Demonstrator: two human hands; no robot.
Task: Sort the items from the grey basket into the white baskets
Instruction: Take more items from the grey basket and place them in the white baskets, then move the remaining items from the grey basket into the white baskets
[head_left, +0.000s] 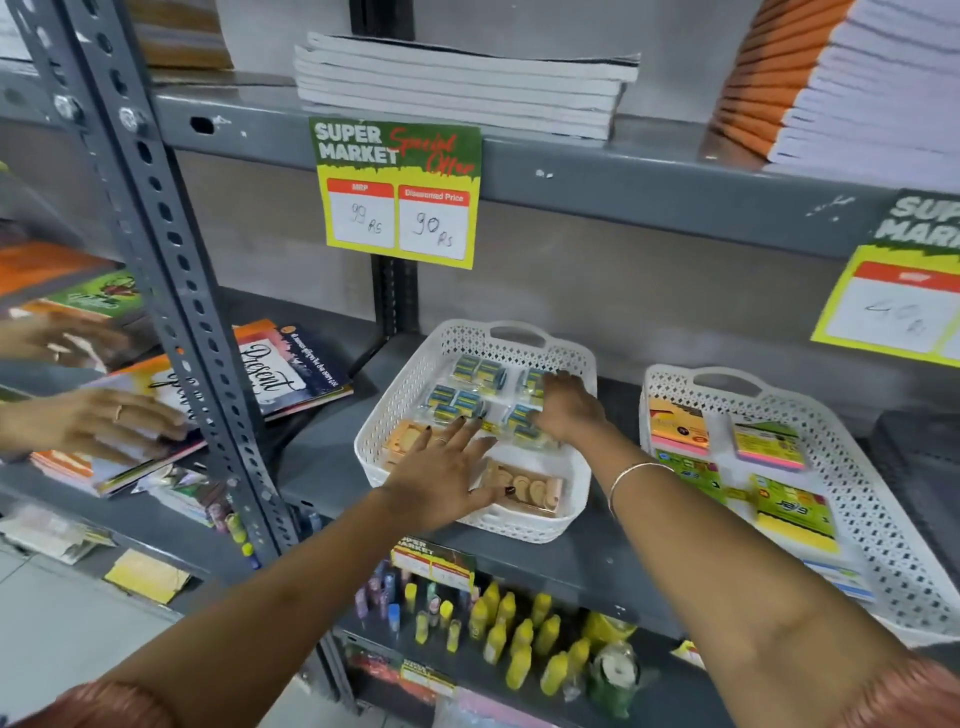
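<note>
Grey steel shelving is seen w/ a white basket at mid-shelf. L hand is spread flat, fingers splayed, pressed on wooden packs at basket's front. R hand is curled onto blue-yellow packets at its rear; grip can't be told. Second white basket w/ sticky notes sits right of it.

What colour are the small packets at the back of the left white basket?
Blue with yellow, in clear wrap: packets in the left white basket. Head view, the only one.

Grey metal shelf with two white baskets and stacked books.
</note>
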